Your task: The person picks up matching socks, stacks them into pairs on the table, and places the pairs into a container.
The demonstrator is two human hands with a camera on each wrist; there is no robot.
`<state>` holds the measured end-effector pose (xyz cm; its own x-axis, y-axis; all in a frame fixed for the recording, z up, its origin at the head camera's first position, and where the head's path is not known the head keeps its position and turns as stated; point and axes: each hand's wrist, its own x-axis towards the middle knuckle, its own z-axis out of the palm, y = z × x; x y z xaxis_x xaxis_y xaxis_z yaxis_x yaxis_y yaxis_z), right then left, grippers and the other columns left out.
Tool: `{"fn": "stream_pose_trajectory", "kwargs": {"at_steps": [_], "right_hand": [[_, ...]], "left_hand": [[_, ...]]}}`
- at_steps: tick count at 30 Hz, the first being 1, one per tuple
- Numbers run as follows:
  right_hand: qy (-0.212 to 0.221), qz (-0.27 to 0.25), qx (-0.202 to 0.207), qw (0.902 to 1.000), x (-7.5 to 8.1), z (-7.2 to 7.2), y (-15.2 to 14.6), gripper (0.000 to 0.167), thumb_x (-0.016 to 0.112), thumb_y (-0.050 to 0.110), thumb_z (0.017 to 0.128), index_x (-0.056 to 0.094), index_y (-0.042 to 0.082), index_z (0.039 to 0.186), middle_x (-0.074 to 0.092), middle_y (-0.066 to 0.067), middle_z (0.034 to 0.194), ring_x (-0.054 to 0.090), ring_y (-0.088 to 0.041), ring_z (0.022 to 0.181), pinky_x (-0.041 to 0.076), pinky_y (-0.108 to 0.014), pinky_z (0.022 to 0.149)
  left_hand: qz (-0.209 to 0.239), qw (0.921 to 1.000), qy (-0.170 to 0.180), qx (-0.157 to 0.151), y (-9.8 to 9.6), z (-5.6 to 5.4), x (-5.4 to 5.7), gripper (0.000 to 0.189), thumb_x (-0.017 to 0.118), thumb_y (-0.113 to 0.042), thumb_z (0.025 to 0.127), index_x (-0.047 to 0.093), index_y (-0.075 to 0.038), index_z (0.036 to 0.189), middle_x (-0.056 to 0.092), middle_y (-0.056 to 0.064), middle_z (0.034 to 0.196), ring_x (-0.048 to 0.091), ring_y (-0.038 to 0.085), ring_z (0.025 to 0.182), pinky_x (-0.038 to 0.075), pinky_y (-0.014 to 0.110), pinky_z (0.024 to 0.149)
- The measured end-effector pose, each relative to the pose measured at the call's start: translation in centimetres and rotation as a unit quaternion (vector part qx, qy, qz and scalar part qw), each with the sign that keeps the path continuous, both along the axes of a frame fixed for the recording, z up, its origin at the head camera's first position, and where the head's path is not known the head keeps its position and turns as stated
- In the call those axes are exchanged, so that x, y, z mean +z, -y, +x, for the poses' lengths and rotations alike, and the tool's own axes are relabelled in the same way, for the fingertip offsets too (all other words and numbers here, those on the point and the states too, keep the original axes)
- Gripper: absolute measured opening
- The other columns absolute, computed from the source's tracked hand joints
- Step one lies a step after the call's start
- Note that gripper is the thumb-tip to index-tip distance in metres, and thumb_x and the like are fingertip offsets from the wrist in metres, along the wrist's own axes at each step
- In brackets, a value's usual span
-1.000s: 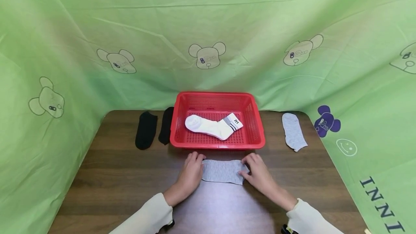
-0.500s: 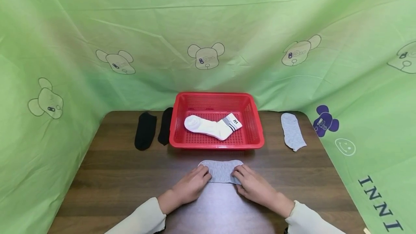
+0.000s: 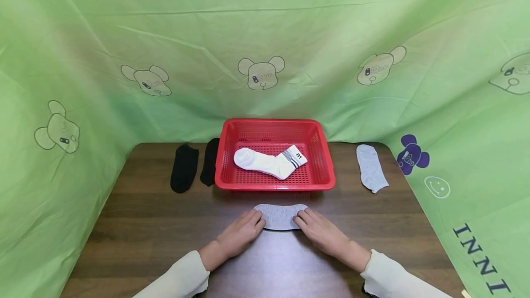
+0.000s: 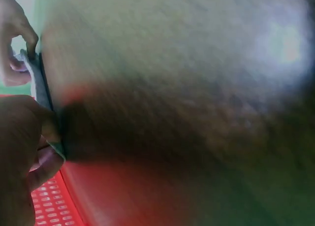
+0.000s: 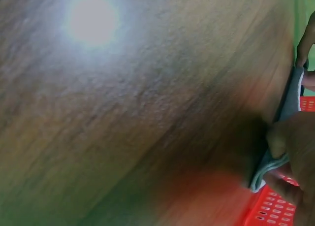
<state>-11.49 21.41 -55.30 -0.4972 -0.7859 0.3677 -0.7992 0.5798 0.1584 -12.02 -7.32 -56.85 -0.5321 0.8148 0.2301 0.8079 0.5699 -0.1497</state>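
Observation:
A light grey sock (image 3: 279, 217) lies crosswise in front of the red basket, between my two hands. My left hand (image 3: 242, 231) pinches its left end near the front edge, and my right hand (image 3: 319, 230) pinches the right end. From the left wrist, the sock (image 4: 42, 85) appears as a thin strip between the fingers of both hands. In the right wrist view the sock (image 5: 290, 100) shows a folded edge at the near fingertips. Parts of both ends are hidden under the fingers.
Behind the hands stands a red plastic basket (image 3: 275, 186) holding white socks (image 3: 265, 162) with dark stripes. Two black socks, one (image 3: 184, 168) farther out and one (image 3: 210, 162) against the basket, lie at left. Another grey sock (image 3: 371, 168) lies at right on the wooden table (image 3: 157, 224).
Both hands have shifted from the sock's outer ends toward its front edge and closer together. They now pinch that edge, which has moved slightly away from me. The basket and other socks stay put.

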Motion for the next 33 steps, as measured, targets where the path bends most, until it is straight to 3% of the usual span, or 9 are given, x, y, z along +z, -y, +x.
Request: {"fn": "stream_pose_trajectory", "kwargs": {"at_steps": [9, 13, 16, 19, 21, 26, 28, 31, 33], "right_hand": [[0.017, -0.036, 0.009, 0.9992, -0.4, -0.5, -0.8, 0.017, 0.056, -0.002, 0.085, 0.065, 0.007, 0.097, 0.060, -0.002, 0.096, 0.059, -0.017, 0.089, 0.055, -0.032, 0.080], [0.053, -0.100, 0.001, 0.9936, 0.3, -0.6, -1.3, 0.021, 0.068, -0.001, 0.080, 0.067, 0.006, 0.100, 0.063, -0.002, 0.098, 0.062, -0.016, 0.091, 0.055, -0.029, 0.083], [0.108, -0.185, -0.011, 0.9768, 1.2, -0.8, -1.6, 0.029, 0.074, -0.007, 0.076, 0.068, 0.005, 0.101, 0.067, -0.003, 0.099, 0.064, -0.016, 0.093, 0.055, -0.027, 0.084], [0.176, -0.270, -0.046, 0.9455, 2.2, -1.0, -1.6, 0.030, 0.076, -0.013, 0.076, 0.070, 0.004, 0.101, 0.070, -0.003, 0.097, 0.067, -0.012, 0.089, 0.056, -0.022, 0.080], [0.259, -0.329, -0.080, 0.9043, 2.8, -1.1, -1.6, 0.027, 0.076, -0.013, 0.080, 0.071, 0.001, 0.103, 0.072, -0.007, 0.096, 0.067, -0.007, 0.086, 0.057, -0.020, 0.077], [0.454, -0.451, -0.212, 0.7385, 4.0, -1.6, -1.3, 0.023, 0.074, -0.002, 0.089, 0.069, -0.008, 0.110, 0.072, -0.018, 0.098, 0.065, 0.000, 0.085, 0.057, -0.017, 0.077], [0.483, -0.471, -0.264, 0.6890, 4.2, -1.9, -1.1, 0.028, 0.075, 0.004, 0.090, 0.068, -0.010, 0.113, 0.073, -0.018, 0.098, 0.065, 0.000, 0.084, 0.054, -0.016, 0.078], [0.503, -0.485, -0.319, 0.6407, 3.9, -2.2, -0.7, 0.033, 0.076, 0.008, 0.091, 0.068, -0.011, 0.116, 0.077, -0.013, 0.098, 0.066, 0.000, 0.083, 0.052, -0.014, 0.079], [0.508, -0.486, -0.342, 0.6233, 3.5, -2.3, -0.4, 0.035, 0.075, 0.010, 0.091, 0.067, -0.012, 0.117, 0.078, -0.010, 0.095, 0.066, 0.002, 0.082, 0.050, -0.013, 0.079]], "left_hand": [[0.006, 0.9998, 0.013, 0.013, 0.0, -0.1, 0.4, 0.013, 0.067, -0.005, 0.096, 0.062, -0.011, 0.106, 0.056, 0.000, 0.104, 0.052, 0.014, 0.097, 0.050, 0.027, 0.077], [0.087, 0.9958, 0.027, -0.011, 0.4, -0.6, 0.7, 0.017, 0.069, 0.000, 0.091, 0.064, -0.008, 0.106, 0.055, 0.001, 0.102, 0.054, 0.013, 0.094, 0.053, 0.027, 0.082], [0.196, 0.9776, 0.075, -0.012, 0.5, -0.9, 1.3, 0.020, 0.072, 0.005, 0.087, 0.067, -0.007, 0.103, 0.056, 0.001, 0.100, 0.056, 0.010, 0.090, 0.055, 0.024, 0.080], [0.324, 0.9295, 0.173, 0.031, 0.4, -1.0, 2.1, 0.018, 0.072, 0.005, 0.086, 0.071, -0.008, 0.099, 0.059, -0.001, 0.096, 0.057, 0.006, 0.086, 0.055, 0.022, 0.074], [0.399, 0.8780, 0.252, 0.081, 0.1, -1.1, 2.7, 0.017, 0.070, 0.004, 0.088, 0.073, -0.011, 0.096, 0.062, -0.001, 0.094, 0.058, 0.004, 0.084, 0.056, 0.022, 0.071], [0.518, 0.7295, 0.402, 0.193, -0.7, -1.3, 3.3, 0.014, 0.069, 0.001, 0.093, 0.076, -0.008, 0.100, 0.071, 0.007, 0.099, 0.063, 0.003, 0.084, 0.056, 0.019, 0.074], [0.546, 0.6835, 0.433, 0.216, -1.1, -1.4, 3.1, 0.013, 0.067, 0.003, 0.094, 0.076, -0.002, 0.103, 0.073, 0.014, 0.100, 0.063, 0.006, 0.081, 0.053, 0.018, 0.071], [0.567, 0.6416, 0.452, 0.250, -1.6, -1.7, 2.7, 0.014, 0.066, 0.001, 0.095, 0.074, 0.005, 0.106, 0.074, 0.021, 0.101, 0.062, 0.009, 0.079, 0.050, 0.017, 0.068], [0.572, 0.6260, 0.456, 0.269, -1.9, -2.0, 2.4, 0.016, 0.066, 0.000, 0.095, 0.073, 0.008, 0.107, 0.073, 0.024, 0.101, 0.062, 0.010, 0.080, 0.049, 0.017, 0.068]]}}
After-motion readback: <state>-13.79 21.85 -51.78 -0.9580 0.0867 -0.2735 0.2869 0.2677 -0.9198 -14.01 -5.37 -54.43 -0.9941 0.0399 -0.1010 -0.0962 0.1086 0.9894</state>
